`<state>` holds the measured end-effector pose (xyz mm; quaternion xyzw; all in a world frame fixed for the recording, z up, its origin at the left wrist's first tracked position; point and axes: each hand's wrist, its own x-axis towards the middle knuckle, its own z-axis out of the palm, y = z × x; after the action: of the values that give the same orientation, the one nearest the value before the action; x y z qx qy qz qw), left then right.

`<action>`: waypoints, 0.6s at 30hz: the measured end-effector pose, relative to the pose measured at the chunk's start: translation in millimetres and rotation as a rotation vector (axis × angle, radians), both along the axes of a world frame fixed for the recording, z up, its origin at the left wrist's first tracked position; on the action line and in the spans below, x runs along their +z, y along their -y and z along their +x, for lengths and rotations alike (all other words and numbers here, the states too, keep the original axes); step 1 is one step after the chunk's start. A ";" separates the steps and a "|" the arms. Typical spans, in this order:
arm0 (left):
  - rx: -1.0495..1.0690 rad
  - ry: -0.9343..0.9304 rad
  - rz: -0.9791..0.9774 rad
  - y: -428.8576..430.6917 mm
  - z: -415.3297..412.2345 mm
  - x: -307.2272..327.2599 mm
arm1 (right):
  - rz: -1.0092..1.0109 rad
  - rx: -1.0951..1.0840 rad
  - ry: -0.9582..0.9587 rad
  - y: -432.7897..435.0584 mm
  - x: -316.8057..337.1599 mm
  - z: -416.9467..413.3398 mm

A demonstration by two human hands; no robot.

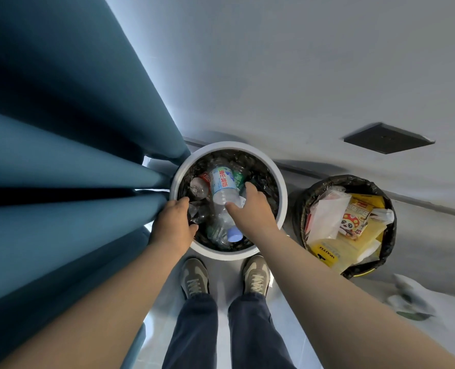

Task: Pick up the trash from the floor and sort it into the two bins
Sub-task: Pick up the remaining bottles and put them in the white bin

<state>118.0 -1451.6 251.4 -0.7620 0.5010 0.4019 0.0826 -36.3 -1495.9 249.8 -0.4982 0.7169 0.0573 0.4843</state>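
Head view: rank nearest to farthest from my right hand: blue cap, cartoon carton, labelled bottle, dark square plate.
1. Labelled bottle, gripped by the right hand.
2. Blue cap, white bin.
3. Cartoon carton, black-lined bin, right.
4. Dark square plate, far right.

Litter [410, 299] near the right edge is too blurred to identify.

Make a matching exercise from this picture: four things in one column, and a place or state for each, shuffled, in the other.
Things:
1 white bin
2 black-bagged bin
3 left hand
4 crumpled litter

Places and states:
A lies on the floor
B holds yellow packets
C grips a crushed bottle
D holds plastic bottles

Pairs: 1-D, 2-B, 3-C, 4-A.
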 end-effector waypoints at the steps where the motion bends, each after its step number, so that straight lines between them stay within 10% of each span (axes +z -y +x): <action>1: 0.007 -0.006 -0.002 0.2 1.2 -0.1 | -0.002 0.001 0.006 -1.1 -0.6 2.8; 18: 0.026 -0.047 -0.021 1.2 9.2 -5.0 | 0.006 0.207 -0.016 -27.6 -13.3 12.7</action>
<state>127.2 -1452.8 246.4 -0.7596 0.4971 0.4154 0.0575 -23.6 -1468.4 236.4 -0.5677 0.6653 0.1132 0.4715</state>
